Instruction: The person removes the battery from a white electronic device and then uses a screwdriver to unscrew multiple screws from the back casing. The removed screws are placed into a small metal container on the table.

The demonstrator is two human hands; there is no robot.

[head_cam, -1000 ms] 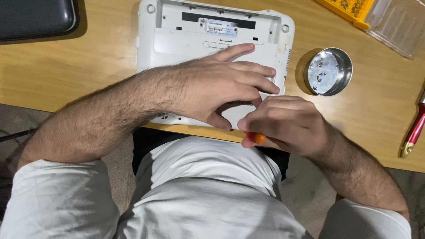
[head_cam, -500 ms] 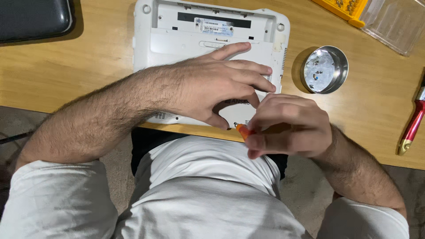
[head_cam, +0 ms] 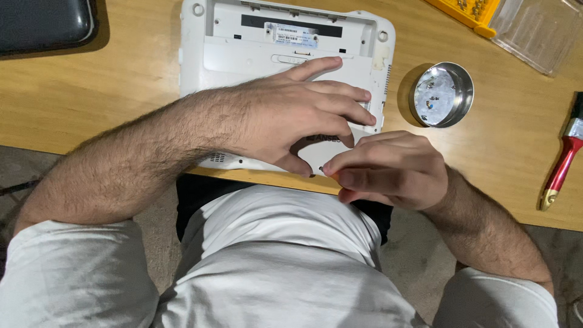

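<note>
Your white laptop (head_cam: 243, 54) lies upside down on the wooden bench (head_cam: 91, 91), its near edge just at the bench's front rim. Your left hand (head_cam: 291, 115) lies flat across its lower right part, palm down, fingers spread and pointing toward 3 o'clock, the thumb tucked under toward 5 o'clock; that grip is spread and pressing, not pinching anything. The forearm runs in from 8 o'clock, crossing the laptop's near left corner.

Your right hand (head_cam: 388, 170) sits at 5 o'clock from the left hand, touching it at the fingertips, right at the laptop's near right corner. Its grip is curled tight, fingers pressed together around a small orange-tipped tool (head_cam: 331, 173) (only a sliver of it shows at the thumb side, so its shape is hidden). The tip end points toward 9 o'clock, against the laptop's edge below your left thumb. The right forearm comes in from 5 o'clock.

At 3 o'clock from the laptop, just beside it, stands a round metal dish (head_cam: 441, 95) with small bits inside. A red-handled brush (head_cam: 562, 161) lies at the bench's right edge, and a yellow bit case (head_cam: 467, 12) with a clear lid (head_cam: 534, 33) at 1 o'clock. A dark device (head_cam: 42, 24) lies at 10 o'clock.
</note>
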